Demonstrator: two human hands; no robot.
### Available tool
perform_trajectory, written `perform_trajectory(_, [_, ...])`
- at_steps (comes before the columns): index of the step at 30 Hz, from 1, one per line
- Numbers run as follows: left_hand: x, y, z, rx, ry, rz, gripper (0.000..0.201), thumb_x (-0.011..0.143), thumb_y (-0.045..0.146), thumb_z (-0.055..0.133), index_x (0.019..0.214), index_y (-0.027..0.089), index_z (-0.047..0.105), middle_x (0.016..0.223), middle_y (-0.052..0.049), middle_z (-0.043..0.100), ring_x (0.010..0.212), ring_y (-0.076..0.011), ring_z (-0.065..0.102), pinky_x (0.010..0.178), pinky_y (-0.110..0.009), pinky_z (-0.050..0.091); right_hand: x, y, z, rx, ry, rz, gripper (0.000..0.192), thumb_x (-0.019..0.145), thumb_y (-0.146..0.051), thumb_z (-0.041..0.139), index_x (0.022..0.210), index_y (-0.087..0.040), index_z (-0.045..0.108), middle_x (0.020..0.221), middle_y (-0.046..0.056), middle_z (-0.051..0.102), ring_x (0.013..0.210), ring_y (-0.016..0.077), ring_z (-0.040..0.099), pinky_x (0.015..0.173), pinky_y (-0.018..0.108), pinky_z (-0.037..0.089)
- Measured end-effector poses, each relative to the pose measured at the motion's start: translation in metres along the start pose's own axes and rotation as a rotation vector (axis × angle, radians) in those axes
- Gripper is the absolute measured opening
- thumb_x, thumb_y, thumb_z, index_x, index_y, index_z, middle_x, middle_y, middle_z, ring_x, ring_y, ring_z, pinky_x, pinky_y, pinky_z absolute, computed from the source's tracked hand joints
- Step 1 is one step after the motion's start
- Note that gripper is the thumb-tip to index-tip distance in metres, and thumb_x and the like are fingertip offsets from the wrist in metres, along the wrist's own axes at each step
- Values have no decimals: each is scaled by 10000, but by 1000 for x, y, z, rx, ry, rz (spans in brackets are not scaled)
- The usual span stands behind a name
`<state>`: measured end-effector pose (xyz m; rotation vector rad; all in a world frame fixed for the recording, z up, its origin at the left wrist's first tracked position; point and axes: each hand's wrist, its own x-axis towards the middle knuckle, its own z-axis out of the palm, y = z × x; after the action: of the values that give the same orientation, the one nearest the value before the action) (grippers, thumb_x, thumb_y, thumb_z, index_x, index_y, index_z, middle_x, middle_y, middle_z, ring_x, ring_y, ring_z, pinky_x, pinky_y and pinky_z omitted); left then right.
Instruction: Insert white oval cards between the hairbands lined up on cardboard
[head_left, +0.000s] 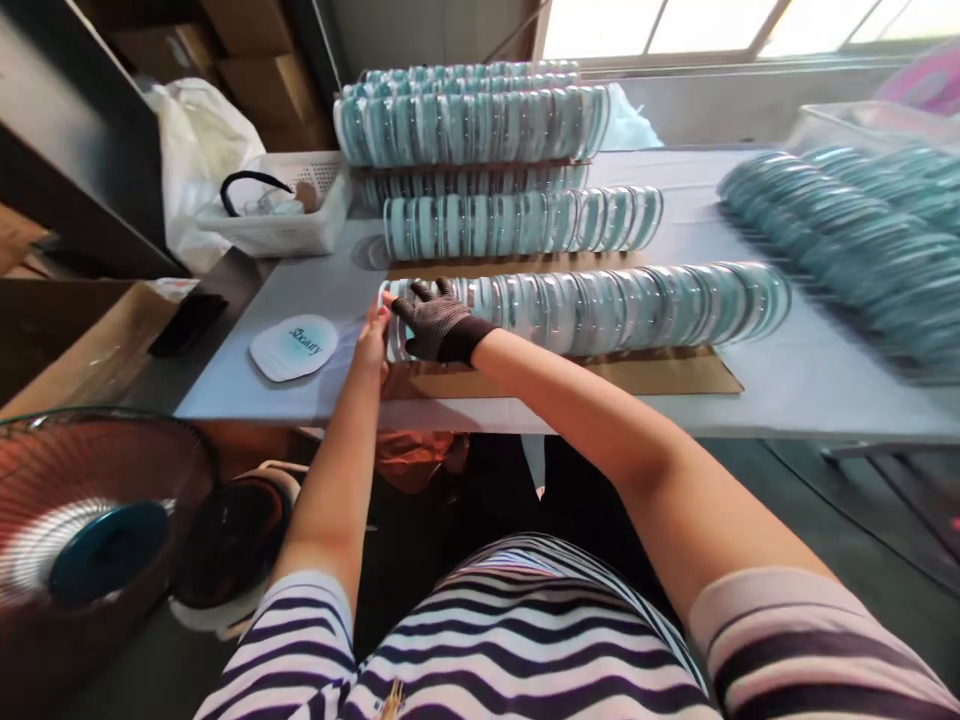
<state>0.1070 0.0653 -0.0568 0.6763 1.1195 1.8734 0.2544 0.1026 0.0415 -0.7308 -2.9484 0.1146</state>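
Note:
A row of clear round plastic lids (600, 310) with pale teal inserts lies on its side across a brown cardboard sheet (652, 372). My left hand (370, 340), bare, is upright against the row's left end, its fingertips on the end lid; its other fingers are partly hidden. Over the top of that same end reaches my right hand (433, 320) in a dark, dotted half-finger glove, fingers curved round the lids. To the left of both hands, a loose white-and-teal card (294, 348) printed "beauty" rests flat on the table.
More rows of lids (517, 222) stand behind, with others (847, 230) at the right. A white basket (315, 215) is at the table's back left. A fan (105, 530) stands low at left, by an open cardboard box (90, 350). The pale table (825, 390) ends near my body.

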Motion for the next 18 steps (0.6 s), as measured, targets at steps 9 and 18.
perform_trajectory(9, [-19,16,8,450,55,234,689,907,500,632,1498,211,430,1598,-125,384,1509,-249,303,1222,-347,280,-41,0,1,53,274,-46,714,846,-327,599,1510,-169,391,1575,117,396,1453,377,292,1187,625,164])
perform_trajectory(18, [-3,44,20,917,-28,373,482,847,293,659,1315,183,631,1461,-130,553,1418,-276,444,1207,-407,317,-231,204,-30,35,744,505,525,897,-345,518,1357,-98,568,1349,226,587,1312,317,513,1130,463,365])
